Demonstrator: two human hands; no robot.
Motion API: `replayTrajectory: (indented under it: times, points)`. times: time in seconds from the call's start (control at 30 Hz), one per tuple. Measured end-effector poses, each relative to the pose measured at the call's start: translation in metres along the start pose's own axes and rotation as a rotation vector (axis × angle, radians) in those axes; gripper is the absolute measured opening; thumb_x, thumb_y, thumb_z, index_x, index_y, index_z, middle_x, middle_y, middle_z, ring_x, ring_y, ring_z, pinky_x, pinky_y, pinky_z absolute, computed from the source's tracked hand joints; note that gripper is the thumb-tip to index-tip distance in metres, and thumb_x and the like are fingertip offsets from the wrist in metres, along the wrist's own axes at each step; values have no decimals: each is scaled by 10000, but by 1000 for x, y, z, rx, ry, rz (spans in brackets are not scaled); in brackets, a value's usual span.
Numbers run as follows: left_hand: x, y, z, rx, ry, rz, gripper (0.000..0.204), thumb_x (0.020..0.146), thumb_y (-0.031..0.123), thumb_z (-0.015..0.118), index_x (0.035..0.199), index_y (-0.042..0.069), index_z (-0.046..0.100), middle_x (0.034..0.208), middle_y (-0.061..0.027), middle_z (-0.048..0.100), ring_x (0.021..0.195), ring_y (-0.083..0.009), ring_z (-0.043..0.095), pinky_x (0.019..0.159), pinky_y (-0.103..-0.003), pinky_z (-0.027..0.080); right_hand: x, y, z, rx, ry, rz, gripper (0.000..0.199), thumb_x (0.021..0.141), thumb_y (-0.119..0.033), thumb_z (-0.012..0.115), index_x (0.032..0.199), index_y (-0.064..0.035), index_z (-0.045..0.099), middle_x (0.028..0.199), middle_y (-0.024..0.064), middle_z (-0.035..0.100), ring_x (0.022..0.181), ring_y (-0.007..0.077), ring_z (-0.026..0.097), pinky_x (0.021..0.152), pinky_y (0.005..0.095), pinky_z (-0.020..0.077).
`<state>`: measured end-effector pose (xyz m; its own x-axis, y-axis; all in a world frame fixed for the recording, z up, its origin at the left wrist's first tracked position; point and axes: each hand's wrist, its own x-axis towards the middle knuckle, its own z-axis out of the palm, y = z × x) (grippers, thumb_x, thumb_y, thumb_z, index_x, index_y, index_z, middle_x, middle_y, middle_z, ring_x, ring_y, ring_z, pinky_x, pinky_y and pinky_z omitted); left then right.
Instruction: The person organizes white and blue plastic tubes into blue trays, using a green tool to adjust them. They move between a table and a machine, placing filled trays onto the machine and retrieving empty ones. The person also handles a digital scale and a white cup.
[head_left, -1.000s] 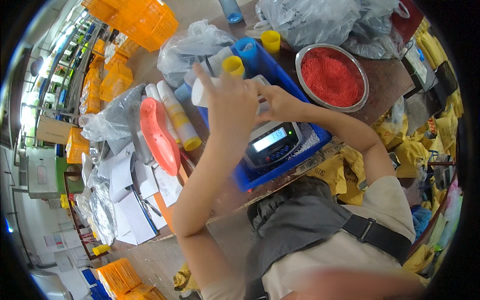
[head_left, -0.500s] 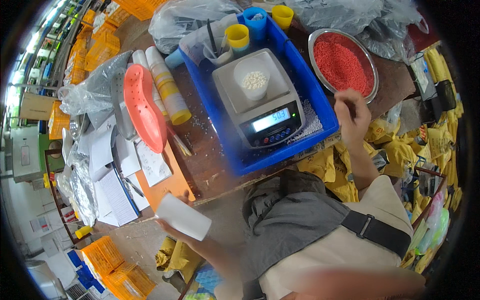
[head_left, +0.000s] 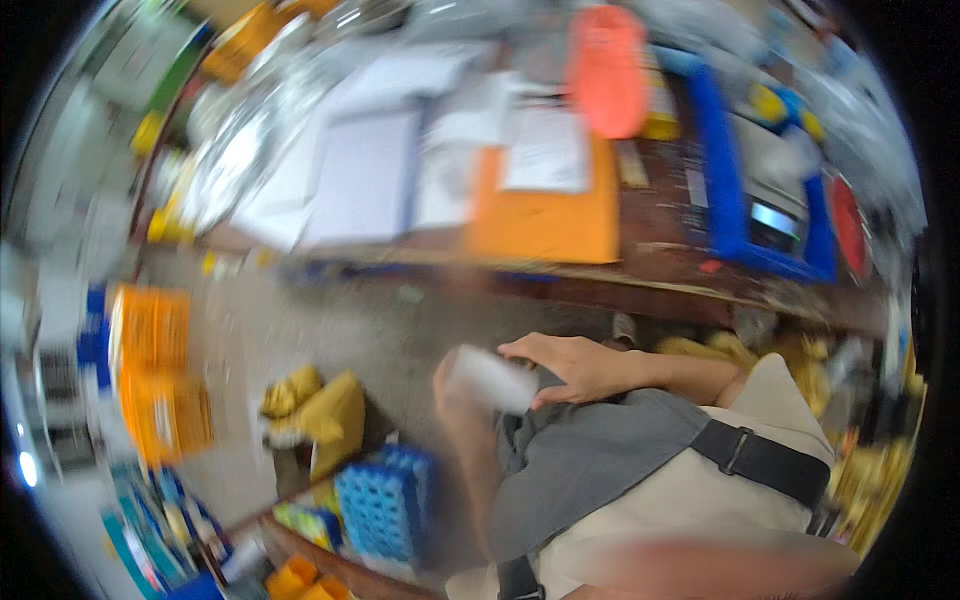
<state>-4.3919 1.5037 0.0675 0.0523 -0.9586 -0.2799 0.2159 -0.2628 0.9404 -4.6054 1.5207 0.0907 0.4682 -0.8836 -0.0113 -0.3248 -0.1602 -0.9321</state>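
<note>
In front of my body is a white cup [head_left: 492,380], tilted and blurred. My left hand [head_left: 455,400], smeared by motion, is closed around the cup's left end. From the right, my right hand [head_left: 575,368] reaches across with thumb and forefinger on opposite sides of the cup's right end. A dark gap shows between that palm and the cup. Both hands are off the table, over the grey apron. On the table, the scale [head_left: 778,190] stands in a blue tray [head_left: 722,180], with a small pale cup on its plate.
The table edge runs beyond my hands. An orange sheet [head_left: 545,225], papers [head_left: 365,180] and a coral insole-shaped piece [head_left: 607,75] lie there. Orange crates [head_left: 155,325], a yellow bag [head_left: 335,425] and a blue perforated basket [head_left: 380,505] are at the left.
The view has swung left, so the table things sit further right. My right hand has left the bowl of red pellets and come to the cup in my left hand.
</note>
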Motion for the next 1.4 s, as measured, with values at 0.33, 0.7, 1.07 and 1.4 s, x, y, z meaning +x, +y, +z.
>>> replayTrajectory:
  times: [0.33,0.7,1.07,1.4]
  points:
    - [136,60,-216,-102,233,101,508,962,258,672,1361,-14,513,1282,-167,589,1169,-220,584,947,-338,489,274,-13,147,134,97,94,644,855,-254,770,1362,-49,431,1215,167,591,1053,240,619,820,355,526]
    - [362,155,-497,-446,513,-107,724,994,298,635,1506,-33,244,1316,-169,572,1156,-226,594,1018,-355,449,732,-89,305,-76,-154,-394,722,757,-208,833,1382,-54,505,1203,165,606,1033,329,602,879,390,497]
    - [561,254,-837,-855,756,206,892,869,371,771,1509,-3,275,1384,-139,485,1255,-263,533,993,-378,502,1125,-189,574,-111,-729,-935,719,765,-251,821,1363,-38,482,1309,145,560,1077,307,573,870,403,496]
    - [735,439,-1217,120,414,212,1272,643,186,919,1597,52,89,1585,-216,295,1215,-274,560,1026,-405,452,1493,-263,773,400,-1111,412,432,1043,-396,523,1315,-63,570,763,-57,542,676,31,484,571,197,366]
